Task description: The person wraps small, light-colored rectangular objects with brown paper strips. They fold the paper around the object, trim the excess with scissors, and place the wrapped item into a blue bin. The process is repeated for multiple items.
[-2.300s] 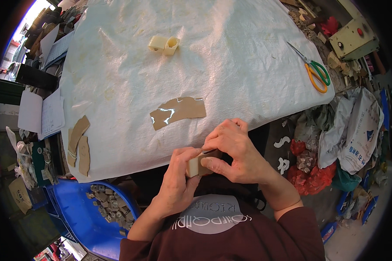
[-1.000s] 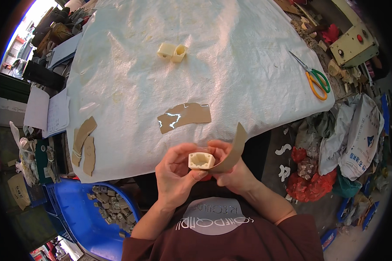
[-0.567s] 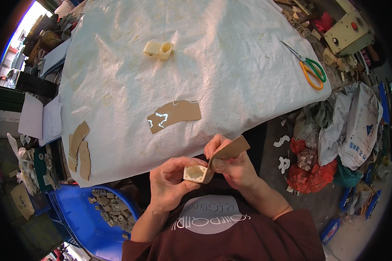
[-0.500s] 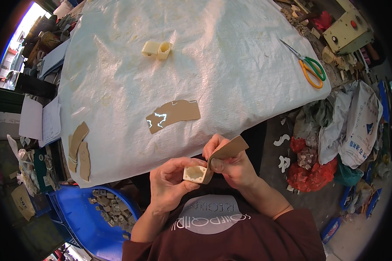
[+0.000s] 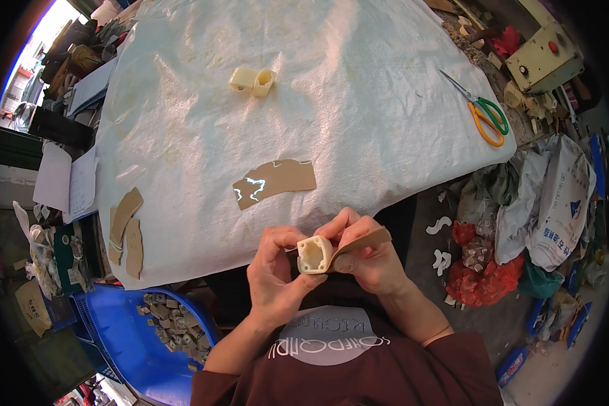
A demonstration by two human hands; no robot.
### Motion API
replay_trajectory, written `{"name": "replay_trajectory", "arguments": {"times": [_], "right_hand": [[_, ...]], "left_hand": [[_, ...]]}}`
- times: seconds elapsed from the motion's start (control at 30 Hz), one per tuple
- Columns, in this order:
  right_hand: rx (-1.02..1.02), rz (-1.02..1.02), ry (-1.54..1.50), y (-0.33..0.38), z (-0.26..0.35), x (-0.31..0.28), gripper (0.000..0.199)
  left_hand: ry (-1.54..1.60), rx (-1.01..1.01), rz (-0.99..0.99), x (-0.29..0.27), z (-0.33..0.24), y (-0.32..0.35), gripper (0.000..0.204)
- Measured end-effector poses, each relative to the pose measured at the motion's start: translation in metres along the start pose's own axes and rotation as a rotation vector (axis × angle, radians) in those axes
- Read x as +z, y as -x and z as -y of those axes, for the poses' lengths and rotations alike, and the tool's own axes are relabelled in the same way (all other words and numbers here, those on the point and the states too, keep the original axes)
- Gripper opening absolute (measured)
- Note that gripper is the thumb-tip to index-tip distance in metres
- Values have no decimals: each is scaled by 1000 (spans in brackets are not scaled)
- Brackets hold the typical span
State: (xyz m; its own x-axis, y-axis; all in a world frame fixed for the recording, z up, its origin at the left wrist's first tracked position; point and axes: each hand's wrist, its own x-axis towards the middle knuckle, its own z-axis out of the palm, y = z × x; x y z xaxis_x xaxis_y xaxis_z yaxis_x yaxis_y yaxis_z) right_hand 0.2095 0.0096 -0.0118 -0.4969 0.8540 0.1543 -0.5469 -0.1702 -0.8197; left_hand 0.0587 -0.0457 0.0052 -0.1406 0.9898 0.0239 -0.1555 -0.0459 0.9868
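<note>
Close to my body, my left hand (image 5: 277, 265) grips a small cream plastic block (image 5: 312, 255) with its hollow side facing up. A curved strip of brown sheet (image 5: 369, 241) is pinched in my right hand (image 5: 367, 260). The strip's lower end lies against the block's right side, and its free end sticks out to the right. On the white cover ahead lies another brown curved piece (image 5: 281, 181) with bright white lines along parts of it. Farther off, two more cream blocks (image 5: 253, 81) sit side by side.
Scissors (image 5: 484, 111) with green and orange handles lie at the right of the white sheet (image 5: 358, 101). Brown strips (image 5: 124, 220) rest near its left corner. A blue tub (image 5: 125, 331) of small grey-brown pieces stands lower left. Plastic bags (image 5: 548, 203) are heaped on the right.
The block has tilted in my left hand, so its hollow faces up more squarely. The brown strip has swung lower and flatter beside it. The whole view has shifted slightly.
</note>
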Motion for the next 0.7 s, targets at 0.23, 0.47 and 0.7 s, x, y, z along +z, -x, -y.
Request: {"name": "replay_trajectory", "arguments": {"times": [0.23,0.47,0.7], "right_hand": [[92,-1,142,2,2,-11,17],[-26,-98,160,1,-3,-8,16],[-168,-149,136,-1,-6,1,11]], "left_hand": [[-79,30,138,-8,-8,-4,45],[-422,176,125,-4,-10,-6,46],[-57,79,-202,25,-2,-1,39]]}}
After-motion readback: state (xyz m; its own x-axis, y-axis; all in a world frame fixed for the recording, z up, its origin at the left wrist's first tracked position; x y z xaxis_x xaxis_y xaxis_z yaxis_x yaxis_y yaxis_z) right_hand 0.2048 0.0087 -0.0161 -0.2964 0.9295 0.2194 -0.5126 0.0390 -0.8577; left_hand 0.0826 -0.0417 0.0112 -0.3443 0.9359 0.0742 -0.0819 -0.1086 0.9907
